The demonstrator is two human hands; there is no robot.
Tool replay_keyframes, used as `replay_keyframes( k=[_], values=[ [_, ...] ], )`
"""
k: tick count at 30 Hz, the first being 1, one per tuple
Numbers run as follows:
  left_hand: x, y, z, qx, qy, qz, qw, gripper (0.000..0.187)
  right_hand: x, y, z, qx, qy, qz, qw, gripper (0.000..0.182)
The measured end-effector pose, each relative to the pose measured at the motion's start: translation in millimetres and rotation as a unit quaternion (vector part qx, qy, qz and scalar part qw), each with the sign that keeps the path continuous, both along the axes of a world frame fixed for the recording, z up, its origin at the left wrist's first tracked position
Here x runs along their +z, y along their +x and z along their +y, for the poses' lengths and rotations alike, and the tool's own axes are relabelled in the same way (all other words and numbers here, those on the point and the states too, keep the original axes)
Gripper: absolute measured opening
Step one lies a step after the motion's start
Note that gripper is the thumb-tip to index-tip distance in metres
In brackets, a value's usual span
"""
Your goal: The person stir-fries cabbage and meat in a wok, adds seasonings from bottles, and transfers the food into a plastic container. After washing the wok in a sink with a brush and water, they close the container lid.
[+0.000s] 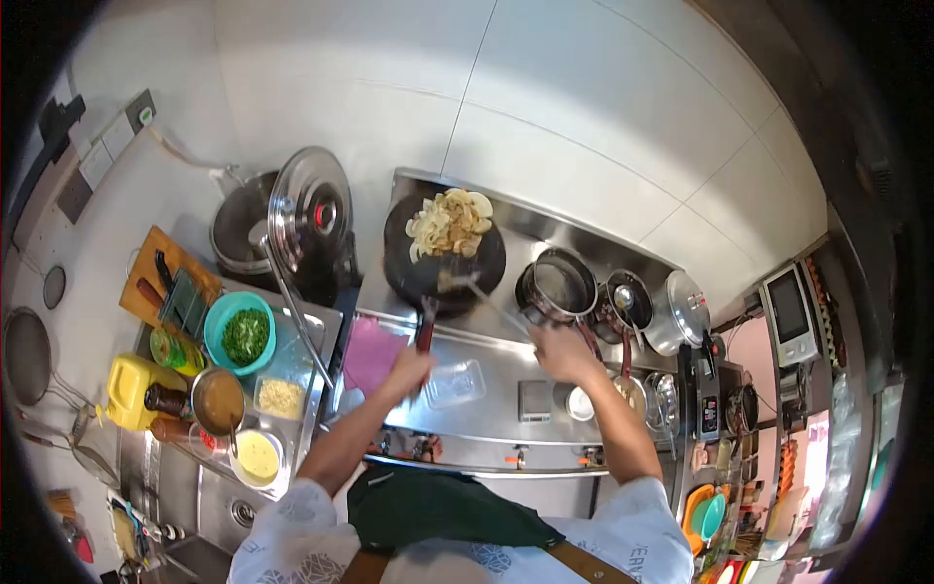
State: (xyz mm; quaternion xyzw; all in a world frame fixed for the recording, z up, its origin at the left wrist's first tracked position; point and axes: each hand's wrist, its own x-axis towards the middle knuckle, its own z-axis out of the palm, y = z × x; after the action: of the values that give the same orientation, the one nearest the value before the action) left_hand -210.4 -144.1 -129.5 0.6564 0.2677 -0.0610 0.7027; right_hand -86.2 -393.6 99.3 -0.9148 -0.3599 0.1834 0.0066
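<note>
A dark wok (413,277) stands on the steel stove, with a heap of pale and light-brown sliced food (450,226), some of it like onion, toward its far side. My left hand (413,372) is closed around the wok's brown handle (426,329). In my right hand (564,352) is a long-handled metal cooking utensil (496,308). Its head reaches into the near part of the wok, below the food, and is too blurred to tell its shape. A clear plastic tray (455,383) and a pink cloth or sheet (374,358) lie near my left hand.
Right of the wok stand a pot (562,282) and a smaller pan (628,298). A small scale (533,400) sits on the counter's front part. At left are a turquoise bowl of chopped greens (245,336), a sauce pan (218,400) and a lidded pot (241,222).
</note>
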Motion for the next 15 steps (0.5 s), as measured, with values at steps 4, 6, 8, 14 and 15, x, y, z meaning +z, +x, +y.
replay_keyframes(
  k=[4, 6, 8, 14, 15],
  values=[
    [0, 4, 0, -0.006, -0.031, -0.086, 0.996, 0.01, -25, -5, 20, 0.011, 0.025, -0.042, 0.999, 0.022],
    [63, 39, 12, -0.031, -0.086, -0.034, 0.995, 0.025, -34, 23, 55, -0.028, -0.052, -0.02, 0.998, 0.021],
    [83, 25, 15, -0.009, -0.088, -0.016, 0.996, 0.031, 12, 12, 38, 0.029, -0.005, -0.06, 0.998, 0.02],
    [76, 56, 23, -0.022, -0.114, -0.048, 0.992, 0.035, -20, 34, 60, -0.029, -0.046, -0.005, 0.999, 0.026],
    [73, 45, 20, -0.027, -0.095, -0.054, 0.994, 0.035, -17, 31, 52, -0.023, -0.032, -0.019, 0.999, 0.026]
  ],
)
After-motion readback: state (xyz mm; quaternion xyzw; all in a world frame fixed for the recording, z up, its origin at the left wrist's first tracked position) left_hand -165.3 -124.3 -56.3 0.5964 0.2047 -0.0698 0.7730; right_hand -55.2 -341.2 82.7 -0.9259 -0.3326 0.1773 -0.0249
